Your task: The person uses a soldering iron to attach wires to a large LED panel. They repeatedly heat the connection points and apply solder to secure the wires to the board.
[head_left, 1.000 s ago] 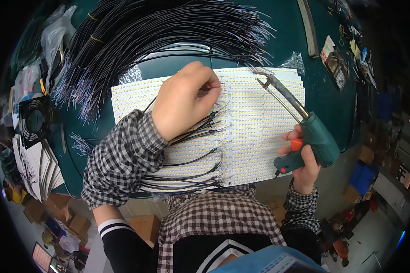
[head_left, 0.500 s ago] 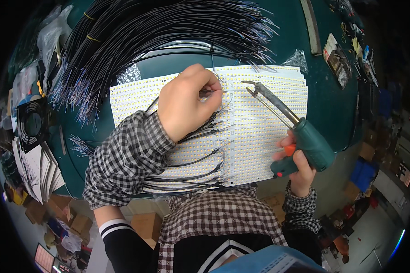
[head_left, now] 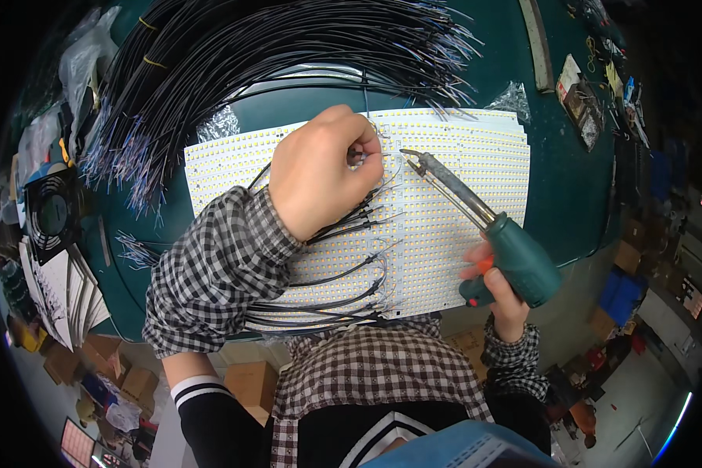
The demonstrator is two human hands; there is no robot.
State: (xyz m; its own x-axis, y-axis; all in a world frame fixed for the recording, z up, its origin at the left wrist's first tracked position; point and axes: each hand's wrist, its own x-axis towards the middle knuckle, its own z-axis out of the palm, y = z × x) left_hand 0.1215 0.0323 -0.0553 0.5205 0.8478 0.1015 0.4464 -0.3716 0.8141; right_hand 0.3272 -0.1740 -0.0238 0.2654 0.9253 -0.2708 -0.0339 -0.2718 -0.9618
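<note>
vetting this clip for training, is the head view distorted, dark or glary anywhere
Head view: fisheye bending toward the rim, black corners; glints on crinkled clear plastic; LED boards brightly lit, their rows discernible; surroundings beyond the green tabletop dimmer.

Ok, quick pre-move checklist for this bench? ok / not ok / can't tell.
1. Soldering gun gripped in the right hand: ok.
2. Wire pinched in the left hand: looks ok, though the fingers hide most of it.
3. Gun tip well clear of those fingers: not ok, it sits close beside them.
4. Tip touching the light boards: cannot tell from this angle.
5. Tip hot: cannot tell.
6. Big wire bundle away from the tip: ok, toward the table's far side.
</note>
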